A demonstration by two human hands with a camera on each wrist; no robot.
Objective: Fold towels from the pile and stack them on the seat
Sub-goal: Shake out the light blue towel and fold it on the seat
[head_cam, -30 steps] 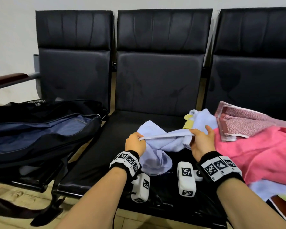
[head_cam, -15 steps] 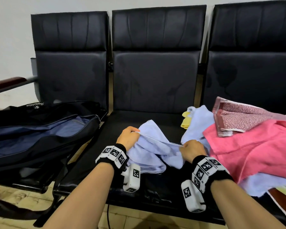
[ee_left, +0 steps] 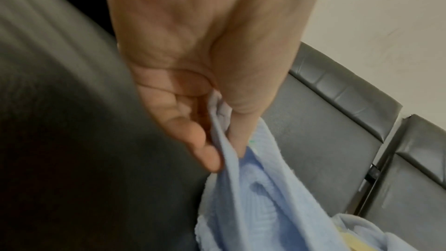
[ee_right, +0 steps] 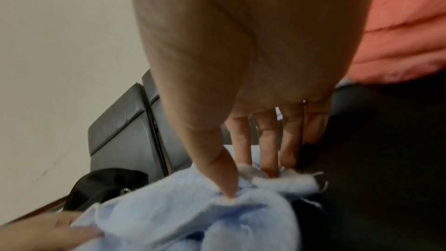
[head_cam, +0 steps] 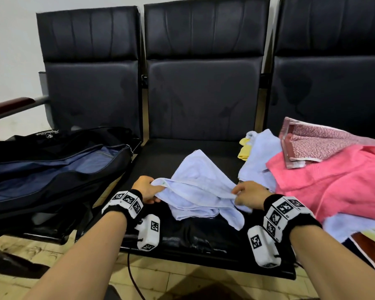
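Observation:
A crumpled light blue towel (head_cam: 200,187) lies on the black middle seat (head_cam: 182,241), stretched between my two hands. My left hand (head_cam: 148,188) pinches its left corner between thumb and fingers; the left wrist view shows the cloth (ee_left: 243,188) caught under the thumb of that hand (ee_left: 224,152). My right hand (head_cam: 245,194) pinches the towel's right edge; the right wrist view shows thumb and fingertips of that hand (ee_right: 251,180) pressed into the blue cloth (ee_right: 193,217). The pile (head_cam: 333,182) lies on the right seat: pink, patterned pink, light blue and yellow towels.
A dark blue and black bag (head_cam: 52,165) fills the left seat. A wooden armrest (head_cam: 9,107) sticks out at far left. Black seat backs (head_cam: 204,83) stand behind. A printed sheet (head_cam: 372,245) lies at the right seat's front edge. Tiled floor (head_cam: 182,280) runs below.
Both hands have drawn the blue towel leftward and nearer, away from the pile, and spread apart, stretching its edge across the middle seat.

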